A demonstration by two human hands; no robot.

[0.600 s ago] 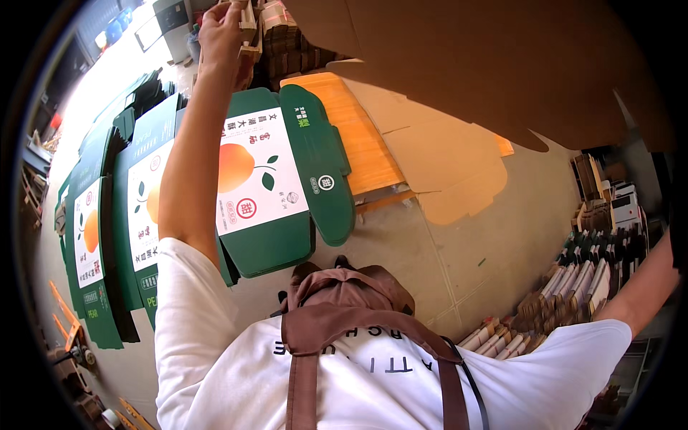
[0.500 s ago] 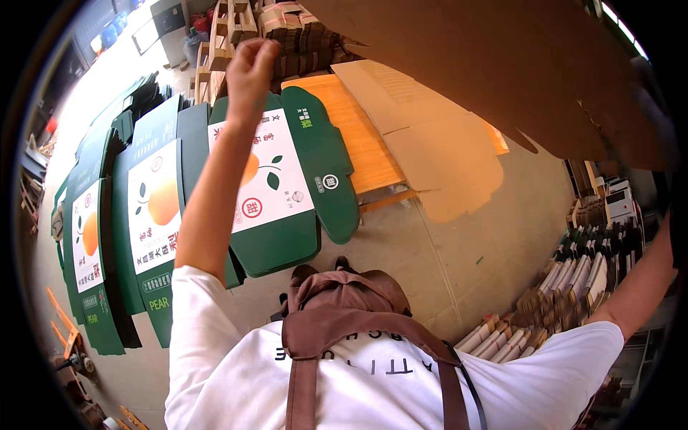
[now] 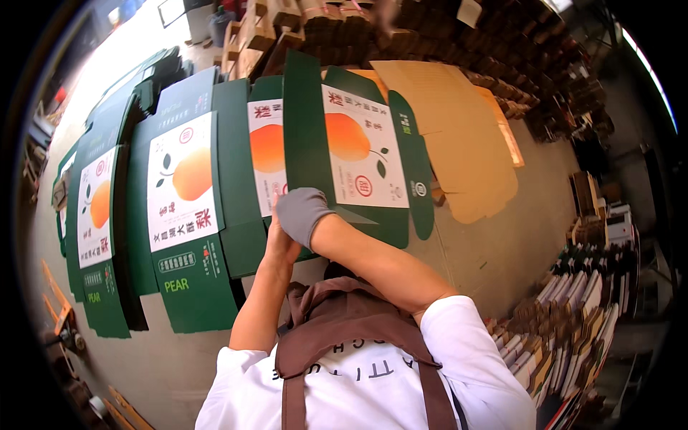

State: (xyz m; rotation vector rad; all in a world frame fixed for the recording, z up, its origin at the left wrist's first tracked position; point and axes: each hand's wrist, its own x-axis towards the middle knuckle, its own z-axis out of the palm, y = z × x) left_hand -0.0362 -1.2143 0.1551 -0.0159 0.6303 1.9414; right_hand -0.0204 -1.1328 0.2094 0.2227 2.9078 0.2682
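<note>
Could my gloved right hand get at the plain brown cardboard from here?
Probably yes: the plain brown cardboard looks mostly uncovered, though green cardboard lies between it and your gloved right hand.

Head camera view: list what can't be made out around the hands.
- Head view: the left hand: its fingers and their grip, mostly hidden behind the gloved right hand.
- Head view: the partly covered fruit print: its right part, behind the green panel.
- Head view: the orange surface: largely covered by the brown cardboard sheet.
</note>
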